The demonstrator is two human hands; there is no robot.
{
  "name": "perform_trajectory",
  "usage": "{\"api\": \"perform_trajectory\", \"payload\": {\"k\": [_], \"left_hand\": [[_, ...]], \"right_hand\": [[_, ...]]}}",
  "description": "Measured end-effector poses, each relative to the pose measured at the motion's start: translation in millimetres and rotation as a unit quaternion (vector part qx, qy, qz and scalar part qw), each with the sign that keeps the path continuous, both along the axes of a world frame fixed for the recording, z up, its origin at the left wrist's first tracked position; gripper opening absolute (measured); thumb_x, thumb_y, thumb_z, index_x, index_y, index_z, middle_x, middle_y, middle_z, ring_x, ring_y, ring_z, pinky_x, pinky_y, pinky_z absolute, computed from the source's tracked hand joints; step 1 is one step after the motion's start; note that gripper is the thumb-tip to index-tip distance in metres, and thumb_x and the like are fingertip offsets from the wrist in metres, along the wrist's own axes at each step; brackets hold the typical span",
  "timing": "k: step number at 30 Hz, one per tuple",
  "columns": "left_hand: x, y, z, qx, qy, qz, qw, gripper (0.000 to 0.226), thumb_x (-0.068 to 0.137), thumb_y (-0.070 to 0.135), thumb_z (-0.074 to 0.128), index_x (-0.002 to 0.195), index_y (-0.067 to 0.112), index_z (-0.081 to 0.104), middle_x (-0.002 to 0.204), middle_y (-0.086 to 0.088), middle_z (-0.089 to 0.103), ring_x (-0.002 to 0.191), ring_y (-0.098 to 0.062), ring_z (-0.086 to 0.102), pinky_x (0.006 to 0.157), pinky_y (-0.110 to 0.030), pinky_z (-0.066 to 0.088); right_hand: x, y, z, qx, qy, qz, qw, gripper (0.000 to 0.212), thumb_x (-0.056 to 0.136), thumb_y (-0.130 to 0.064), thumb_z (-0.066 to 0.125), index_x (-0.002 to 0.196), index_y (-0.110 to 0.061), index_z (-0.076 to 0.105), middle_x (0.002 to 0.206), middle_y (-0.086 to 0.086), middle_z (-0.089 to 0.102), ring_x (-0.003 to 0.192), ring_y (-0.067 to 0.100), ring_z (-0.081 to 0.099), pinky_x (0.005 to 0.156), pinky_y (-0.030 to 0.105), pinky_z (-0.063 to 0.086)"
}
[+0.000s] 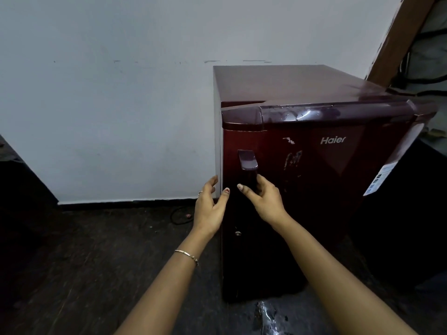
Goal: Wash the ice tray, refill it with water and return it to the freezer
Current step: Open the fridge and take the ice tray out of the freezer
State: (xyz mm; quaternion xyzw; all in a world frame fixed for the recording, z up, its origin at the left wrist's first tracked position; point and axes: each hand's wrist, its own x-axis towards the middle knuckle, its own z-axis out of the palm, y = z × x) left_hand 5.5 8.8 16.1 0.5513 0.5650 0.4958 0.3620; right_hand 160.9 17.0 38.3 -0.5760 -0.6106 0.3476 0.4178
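A dark red fridge (pixel 314 165) stands against the white wall, its door slightly ajar at the left edge. My right hand (pixel 262 198) is wrapped around the dark door handle (pixel 248 163). My left hand (pixel 210 205) is held open beside the door's left edge, with the fingers near the side of the cabinet and the thumb touching the door front. No ice tray is in view.
A dark floor (pixel 96 262) lies in front, with a wet patch (pixel 266 315) near the fridge's base. A black cable (pixel 179 216) lies by the wall. A dark object sits at the far left, and a brown wooden beam (pixel 399 37) leans at the upper right.
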Motion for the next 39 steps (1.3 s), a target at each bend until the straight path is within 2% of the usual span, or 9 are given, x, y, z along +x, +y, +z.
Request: {"api": "perform_trajectory", "payload": {"k": [3,7,13,17,21,27,30,32,39], "left_hand": [[3.8,-12.7,2.1,0.001,-0.003,0.002,1.0,0.052,0.096,0.03,0.056,0.145,0.021,0.039,0.145,0.006,0.045,0.132,-0.01,0.042,0.11,-0.035,0.039],[27.3,-43.3,1.7,0.023,-0.03,0.015,0.999,0.035,0.1,0.034,0.047,0.132,0.02,0.051,0.129,0.004,0.056,0.119,-0.009,0.052,0.096,-0.017,0.041],[55.9,-94.0,-9.1,0.05,-0.051,0.061,0.996,0.023,0.1,0.038,0.042,0.11,0.021,0.054,0.112,-0.004,0.061,0.106,-0.018,0.058,0.09,-0.027,0.045],[75.7,-126.9,-11.2,0.05,-0.035,0.026,0.998,0.018,0.1,0.037,0.042,0.102,0.027,0.057,0.106,0.0,0.063,0.099,-0.013,0.06,0.085,-0.021,0.045],[98.6,-156.3,-11.1,0.067,-0.003,-0.018,0.998,0.02,0.1,0.031,0.046,0.091,0.02,0.061,0.09,0.0,0.061,0.08,-0.004,0.057,0.069,-0.01,0.042],[140.6,-194.9,-12.6,0.101,0.026,-0.103,0.989,0.006,0.098,0.03,0.052,0.098,0.031,0.057,0.102,0.006,0.057,0.094,-0.005,0.059,0.078,-0.014,0.046],[160.0,-209.5,-17.0,0.107,0.049,-0.135,0.984,0.025,0.09,0.054,0.051,0.105,0.034,0.054,0.109,0.006,0.054,0.099,-0.012,0.06,0.082,-0.032,0.054],[172.2,-220.1,-15.2,0.108,0.067,-0.15,0.981,0.041,0.086,0.061,0.051,0.115,0.032,0.048,0.113,0.007,0.053,0.101,-0.01,0.058,0.081,-0.03,0.054],[214.0,-246.2,-9.9,0.172,0.134,-0.211,0.953,0.04,0.089,0.037,0.064,0.124,0.023,0.048,0.115,0.01,0.047,0.099,-0.001,0.052,0.075,-0.022,0.05]], "right_hand": [[11.8,-27.1,-5.1,0.008,0.014,0.017,1.0,0.061,0.083,-0.052,0.067,0.131,-0.017,0.055,0.13,-0.002,0.061,0.123,0.01,0.053,0.101,0.026,0.045],[34.6,-76.1,-4.4,0.006,0.057,0.046,0.997,0.027,0.089,-0.031,0.067,0.114,-0.024,0.06,0.108,-0.011,0.068,0.105,-0.007,0.061,0.091,0.019,0.049],[73.3,-148.7,-12.4,0.02,0.088,0.043,0.995,0.038,0.092,-0.036,0.063,0.126,-0.022,0.054,0.121,-0.01,0.065,0.114,0.001,0.059,0.094,0.021,0.048],[95.1,-196.7,-20.1,0.048,0.096,-0.028,0.994,0.039,0.09,-0.042,0.063,0.122,-0.022,0.055,0.116,-0.01,0.067,0.107,0.008,0.064,0.092,0.032,0.053],[120.1,-233.2,-25.3,0.082,0.082,-0.12,0.986,0.02,0.09,-0.037,0.063,0.105,-0.025,0.057,0.095,-0.012,0.068,0.089,0.036,0.062,0.077,0.047,0.054],[166.3,-275.6,-34.6,0.105,0.091,-0.216,0.966,0.008,0.095,-0.029,0.058,0.102,-0.026,0.054,0.098,-0.003,0.064,0.09,0.021,0.063,0.083,0.05,0.052],[185.4,-294.2,-37.0,0.103,0.111,-0.266,0.952,0.018,0.096,-0.028,0.057,0.113,-0.03,0.053,0.111,-0.008,0.063,0.107,0.014,0.061,0.093,0.039,0.05],[195.3,-305.1,-39.2,0.094,0.108,-0.3,0.943,0.033,0.095,-0.035,0.056,0.127,-0.031,0.048,0.124,-0.009,0.057,0.118,0.01,0.055,0.101,0.038,0.046],[206.9,-346.9,-33.5,0.108,0.051,-0.436,0.892,0.06,0.098,-0.021,0.051,0.151,-0.019,0.021,0.155,0.0,0.025,0.142,0.013,0.024,0.114,0.027,0.022]]}}
